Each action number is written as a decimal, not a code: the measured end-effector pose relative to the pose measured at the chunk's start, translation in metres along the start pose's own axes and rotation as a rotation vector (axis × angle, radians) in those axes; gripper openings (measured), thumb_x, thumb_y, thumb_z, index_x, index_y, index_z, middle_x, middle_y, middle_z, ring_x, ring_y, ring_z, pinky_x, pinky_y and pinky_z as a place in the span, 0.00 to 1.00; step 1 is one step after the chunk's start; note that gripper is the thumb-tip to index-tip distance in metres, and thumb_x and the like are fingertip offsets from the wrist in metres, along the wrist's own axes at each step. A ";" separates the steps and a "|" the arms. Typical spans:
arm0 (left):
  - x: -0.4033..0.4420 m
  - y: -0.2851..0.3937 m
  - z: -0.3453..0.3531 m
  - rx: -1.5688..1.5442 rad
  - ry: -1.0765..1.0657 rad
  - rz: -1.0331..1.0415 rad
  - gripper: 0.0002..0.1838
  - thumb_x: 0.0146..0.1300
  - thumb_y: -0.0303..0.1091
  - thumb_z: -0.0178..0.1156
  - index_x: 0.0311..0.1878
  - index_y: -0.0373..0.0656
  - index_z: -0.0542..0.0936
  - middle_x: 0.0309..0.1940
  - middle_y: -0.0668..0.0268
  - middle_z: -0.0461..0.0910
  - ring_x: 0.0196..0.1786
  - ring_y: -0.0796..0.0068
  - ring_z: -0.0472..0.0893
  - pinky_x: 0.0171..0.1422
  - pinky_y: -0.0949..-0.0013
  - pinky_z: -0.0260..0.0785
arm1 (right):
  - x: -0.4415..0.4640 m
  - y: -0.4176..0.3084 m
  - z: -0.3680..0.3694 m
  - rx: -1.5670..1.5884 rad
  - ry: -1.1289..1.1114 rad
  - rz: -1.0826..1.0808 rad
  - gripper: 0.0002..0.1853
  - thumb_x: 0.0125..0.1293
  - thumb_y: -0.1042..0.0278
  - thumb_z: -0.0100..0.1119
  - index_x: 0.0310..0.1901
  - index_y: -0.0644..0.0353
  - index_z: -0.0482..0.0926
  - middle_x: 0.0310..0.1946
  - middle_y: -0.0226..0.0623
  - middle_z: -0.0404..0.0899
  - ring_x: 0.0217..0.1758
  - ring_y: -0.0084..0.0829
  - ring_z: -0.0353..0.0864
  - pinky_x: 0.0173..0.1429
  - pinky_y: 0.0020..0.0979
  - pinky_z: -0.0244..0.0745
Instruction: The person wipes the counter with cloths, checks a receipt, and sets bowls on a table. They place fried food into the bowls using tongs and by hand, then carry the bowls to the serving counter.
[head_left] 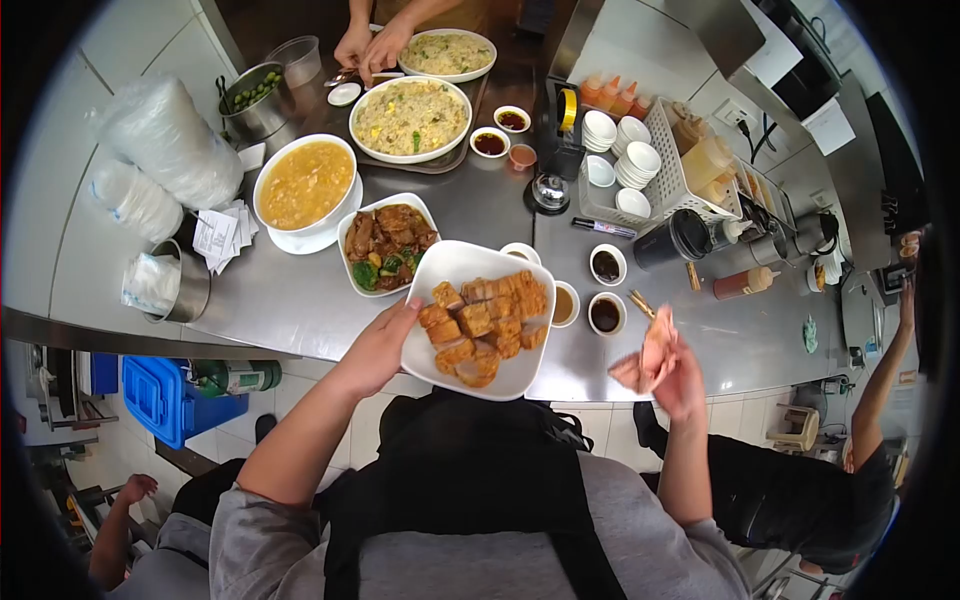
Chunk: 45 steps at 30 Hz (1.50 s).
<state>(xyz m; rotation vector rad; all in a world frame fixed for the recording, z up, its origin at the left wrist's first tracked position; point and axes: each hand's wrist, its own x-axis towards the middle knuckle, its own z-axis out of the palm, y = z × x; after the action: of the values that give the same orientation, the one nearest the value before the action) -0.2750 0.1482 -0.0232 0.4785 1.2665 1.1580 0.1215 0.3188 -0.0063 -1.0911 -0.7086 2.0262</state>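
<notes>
My left hand (pixel 372 352) grips the left edge of a white square plate (pixel 510 385), which is tilted a little above the counter's front edge. Sliced golden fried meat (pixel 478 322) lies on it. To the right, my right hand (pixel 684 382) is closed on a crumpled pinkish cloth (pixel 656 352), blurred at its edges. Beside the plate are small cups of dark sauce (pixel 606 314) and a cup of brown sauce (pixel 564 303), partly hidden by the plate. A bowl of glazed meat with broccoli (pixel 385 245) stands just behind the plate.
On the steel counter (pixel 250 310) are a bowl of yellow soup (pixel 306 184), fried rice plates (pixel 412 118), a service bell (pixel 550 192) and a basket of white cups (pixel 636 165). Another person's hands (pixel 375 45) work at the far side. Other people stand at lower left and right.
</notes>
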 end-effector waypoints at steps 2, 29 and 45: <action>0.020 -0.006 0.009 -0.158 -0.007 -0.028 0.29 0.81 0.51 0.38 0.70 0.34 0.64 0.60 0.52 0.75 0.58 0.61 0.82 0.55 0.59 0.82 | -0.024 0.008 -0.033 0.079 -0.023 0.000 0.21 0.70 0.66 0.55 0.62 0.61 0.69 0.55 0.34 0.75 0.60 0.30 0.75 0.65 0.35 0.72; 0.228 -0.021 0.052 -0.341 0.545 0.001 0.31 0.80 0.55 0.31 0.70 0.40 0.64 0.59 0.52 0.77 0.47 0.53 0.85 0.43 0.65 0.87 | -0.039 -0.086 -0.224 -0.275 0.579 -0.560 0.24 0.69 0.68 0.55 0.64 0.61 0.63 0.60 0.42 0.71 0.61 0.36 0.76 0.64 0.37 0.74; 0.087 -0.030 0.103 0.105 0.579 0.468 0.35 0.78 0.45 0.47 0.80 0.42 0.48 0.76 0.54 0.54 0.72 0.57 0.64 0.72 0.56 0.62 | 0.077 0.046 0.039 -1.865 -0.378 -0.677 0.62 0.40 0.49 0.83 0.75 0.58 0.55 0.72 0.45 0.62 0.72 0.42 0.65 0.68 0.52 0.61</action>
<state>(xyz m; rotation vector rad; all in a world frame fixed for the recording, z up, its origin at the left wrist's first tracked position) -0.1801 0.2425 -0.0589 0.5571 1.7765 1.7084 0.0427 0.3478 -0.0573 -0.9288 -2.8726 0.5159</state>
